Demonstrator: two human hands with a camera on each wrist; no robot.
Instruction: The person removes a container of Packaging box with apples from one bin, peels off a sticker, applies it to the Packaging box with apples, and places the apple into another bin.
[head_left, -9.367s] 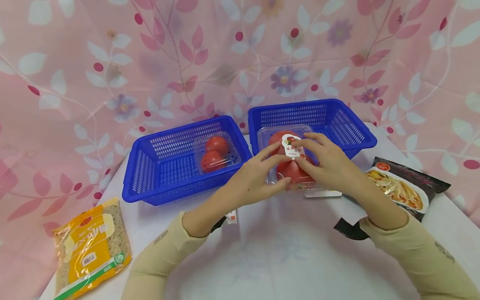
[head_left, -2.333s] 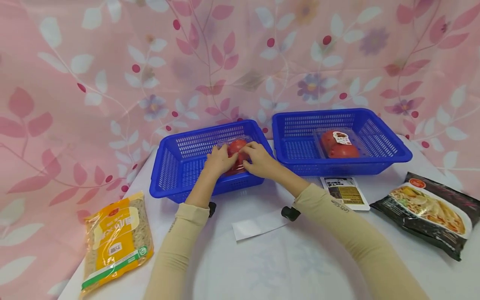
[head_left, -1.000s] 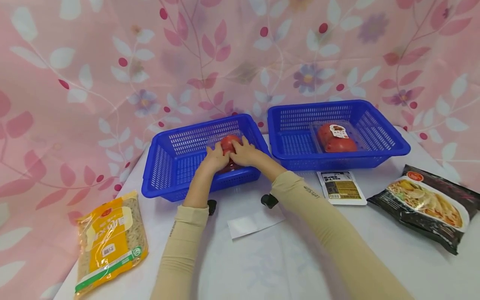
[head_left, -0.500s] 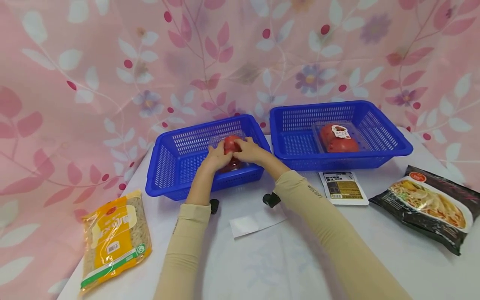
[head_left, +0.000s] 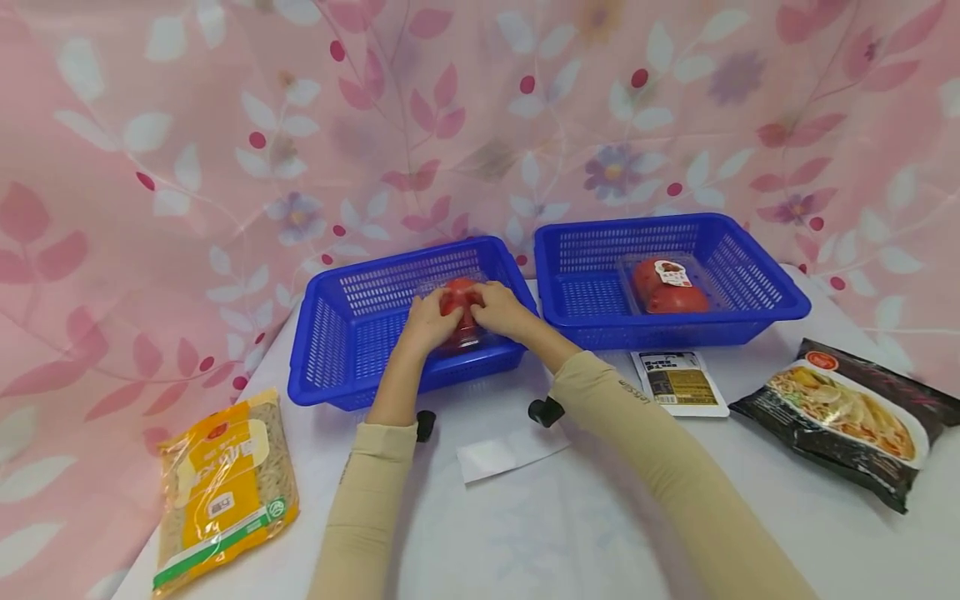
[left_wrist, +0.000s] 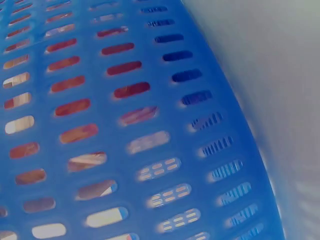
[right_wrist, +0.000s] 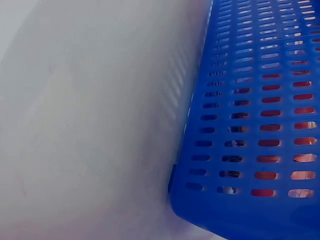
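Head view: both my hands reach into the left blue basket (head_left: 367, 342). My left hand (head_left: 429, 321) and right hand (head_left: 504, 312) hold a clear pack of red fruit (head_left: 465, 338) from opposite sides, fingers bent, thumbs close together over the fruit. How hard I grip, cannot tell. The pack sits in the basket's right-hand part. Just beside, the right blue basket (head_left: 585, 297) holds a second pack (head_left: 667, 290) with a white label on top. In front of that basket, a flat sachet (head_left: 681, 383); to its right, a black noodle bag (head_left: 847, 417). Far left, a yellow bag (head_left: 225, 483). A white paper strip (head_left: 510, 457) lies on the white table (head_left: 510, 542) below my forearms.

Left wrist view: slotted blue wall across most of it, red showing through slots. Grip: cannot tell from here.

Right wrist view: blue slotted wall along the right, red behind it, pale surface leftward. Grip again hidden.
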